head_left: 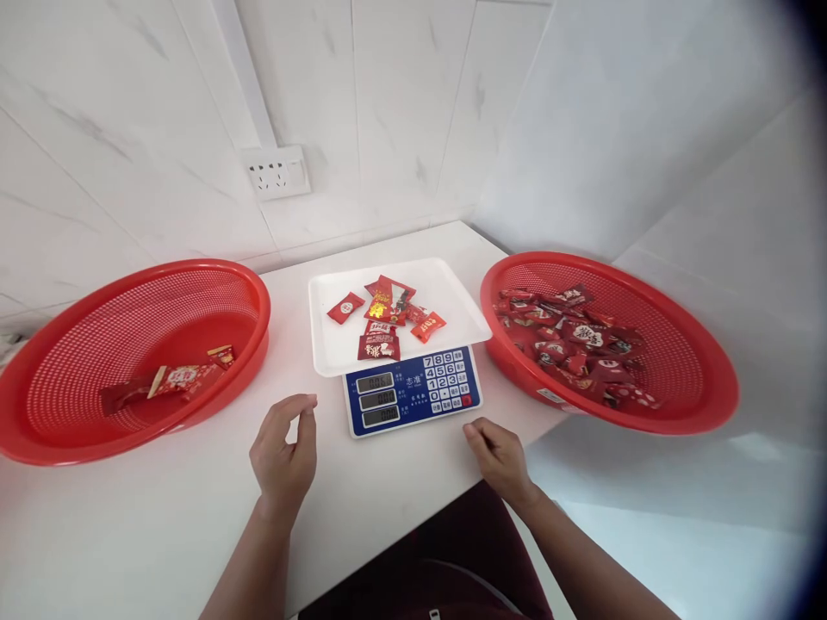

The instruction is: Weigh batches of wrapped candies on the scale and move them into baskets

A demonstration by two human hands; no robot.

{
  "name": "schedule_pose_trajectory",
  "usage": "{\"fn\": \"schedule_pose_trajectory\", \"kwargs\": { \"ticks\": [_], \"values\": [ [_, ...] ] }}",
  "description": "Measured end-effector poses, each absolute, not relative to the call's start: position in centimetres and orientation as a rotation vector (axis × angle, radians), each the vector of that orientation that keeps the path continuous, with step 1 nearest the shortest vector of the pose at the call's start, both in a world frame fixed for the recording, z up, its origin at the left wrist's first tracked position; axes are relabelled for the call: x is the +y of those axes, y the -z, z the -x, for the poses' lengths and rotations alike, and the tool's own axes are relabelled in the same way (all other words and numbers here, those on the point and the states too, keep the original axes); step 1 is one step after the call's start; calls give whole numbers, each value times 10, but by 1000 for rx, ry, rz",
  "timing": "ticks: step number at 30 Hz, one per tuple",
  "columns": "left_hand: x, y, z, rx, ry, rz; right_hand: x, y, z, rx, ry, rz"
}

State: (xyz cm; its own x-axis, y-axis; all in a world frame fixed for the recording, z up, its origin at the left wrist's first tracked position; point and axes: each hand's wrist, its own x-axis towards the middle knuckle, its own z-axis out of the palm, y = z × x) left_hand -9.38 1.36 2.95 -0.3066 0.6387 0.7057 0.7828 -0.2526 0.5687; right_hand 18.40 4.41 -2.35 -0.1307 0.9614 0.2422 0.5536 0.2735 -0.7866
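Observation:
My left hand [284,448] hovers left of the scale, its fingers curled toward the thumb with nothing visible in them. Near the scale's lower right corner, my right hand [500,456] is loosely closed, and no object shows in it. Between them stands the electronic scale [413,392], with a blue keypad panel and three small displays. On top is a white weighing tray [329,344]. Several wrapped candies [381,301], mostly red, lie on the tray, some overlapping.
To the left, a red mesh basket [258,319] holds a few wrapped snacks [184,377]. A second red basket [704,396] at the right holds a heap of red packets [585,336] and overhangs the edge of the white table [362,491]. Behind, a wall socket [276,172] is mounted on tiles.

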Motion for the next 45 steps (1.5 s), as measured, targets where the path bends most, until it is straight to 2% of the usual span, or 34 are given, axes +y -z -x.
{"fn": "schedule_pose_trajectory", "kwargs": {
  "ticks": [3,15,25,30,34,40,45],
  "values": [
    [14,-29,94,-1910,1544,1728,45,21,-179,-1943,-671,1323],
    [20,-23,85,-1824,1351,1918,49,23,-178,-1961,-627,1312],
    [77,-78,53,-1950,901,2335,49,29,-181,-2004,-627,1235],
    [104,-87,56,-2058,774,2434,48,29,-185,-2017,-638,1182],
    [108,-90,54,-2153,803,2361,46,29,-188,-2012,-648,1133],
    [75,-105,34,-2160,1050,2167,48,35,-191,-2005,-709,1019],
    [9,-80,-7,-2191,1292,2551,48,36,-202,-2058,-884,842]
  ]
}}
